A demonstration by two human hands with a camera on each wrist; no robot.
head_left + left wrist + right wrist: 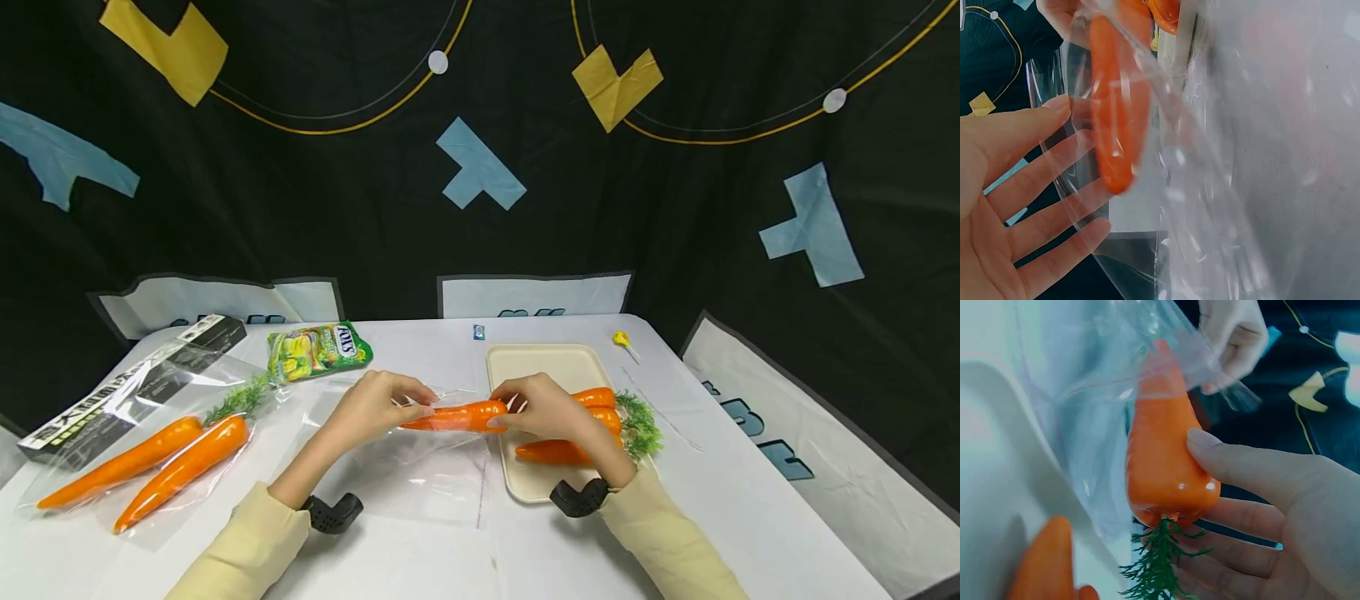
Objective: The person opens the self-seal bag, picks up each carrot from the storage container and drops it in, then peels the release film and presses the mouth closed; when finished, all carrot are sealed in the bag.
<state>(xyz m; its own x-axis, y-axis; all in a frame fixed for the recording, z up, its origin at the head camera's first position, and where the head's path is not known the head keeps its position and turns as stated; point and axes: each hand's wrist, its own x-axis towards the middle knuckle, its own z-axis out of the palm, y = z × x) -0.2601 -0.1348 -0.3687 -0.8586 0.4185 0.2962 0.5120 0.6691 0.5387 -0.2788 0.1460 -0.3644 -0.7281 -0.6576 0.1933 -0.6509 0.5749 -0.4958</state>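
Right hand (551, 410): grip clamped on the thick top end of a carrot (456, 415), thumb on the upper side and fingers beneath; green fronds show below the thumb in the right wrist view.
Left hand (372, 408): grip pinched on the mouth of a clear plastic bag (420, 467); in the left wrist view the fingers lie nearly straight behind the film.
Carrot: held level above the surface, between the two hands, just left of the tray; pointed tip already inside the bag mouth, thick end outside it.
Clear plastic bag: mouth raised at the left hand, the rest hanging down and lying flat on the surface in front of the person.
Tray (536, 365): cream, rectangular, on the surface under the right hand.
Tray contents: further carrots (555, 451) lying crosswise, partly hidden by the right hand, their green tops (641, 423) over the right rim.
Filled bag (142, 454): clear bag at far left holding two carrots side by side, tips toward the person, greens at the far end.
Black box (127, 385): long, with white lettering, beyond the filled bag.
Candy packet (318, 350): green and yellow, flat on the surface behind the left hand.
Small yellow object (621, 339): beyond the tray's far right corner; kind cannot be told.
Surface (750, 500): white covering, dark patterned backdrop behind.
Sleeves: pale yellow on both arms.
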